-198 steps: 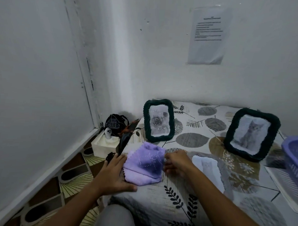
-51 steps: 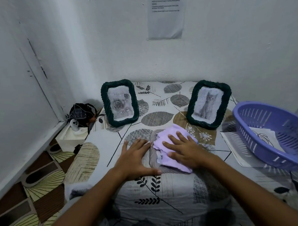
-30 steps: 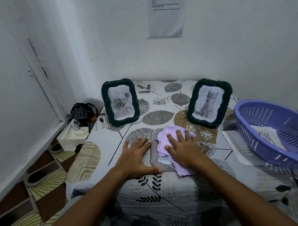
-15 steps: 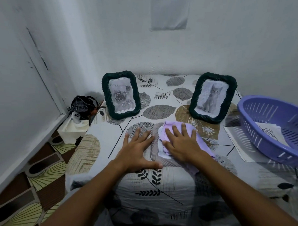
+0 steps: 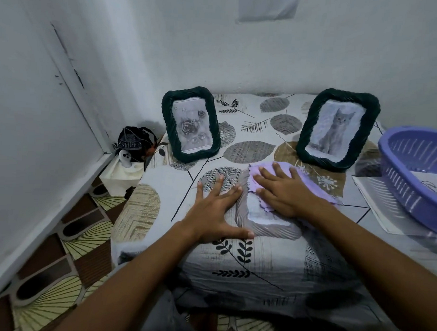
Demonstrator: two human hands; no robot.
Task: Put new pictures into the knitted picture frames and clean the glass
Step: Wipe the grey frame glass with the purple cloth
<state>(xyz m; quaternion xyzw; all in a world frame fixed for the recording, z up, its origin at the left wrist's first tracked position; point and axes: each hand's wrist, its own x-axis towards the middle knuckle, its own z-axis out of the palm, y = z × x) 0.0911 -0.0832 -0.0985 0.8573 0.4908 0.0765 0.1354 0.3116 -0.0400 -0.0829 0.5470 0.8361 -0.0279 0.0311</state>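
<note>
Grey knitted frame [image 5: 265,222]: lies flat, glass up, at the near edge of the surface [image 5: 271,263], which is draped in a leaf-print cloth. All places below are given relative to this frame.

On it: purple cloth [image 5: 308,179], spread over its far and right part. The right hand [image 5: 283,190] presses the cloth down, fingers [image 5: 266,178] straight and spread; nothing is gripped.

Just left of it: left hand [image 5: 212,212] flat on the surface, fingers straight and spread, thumb along the frame's near-left corner, apparently bracing it. It holds nothing.

Handling, as judged: the frame looks light, with a soft yarn rim that gives under pressure and a rigid, breakable pane inside. It could slide on the draped cloth. Hold by the knitted rim at the long sides; keep pressure on the glass moderate and even.

Beyond it, left: dark green frame with a rose picture [image 5: 190,123], upright.
Beyond it, right: dark green frame with a cat picture [image 5: 337,128], upright.
Far right: purple basket [image 5: 395,186] resting on a paper sheet [image 5: 377,203]; what lies inside is unclear.
</note>
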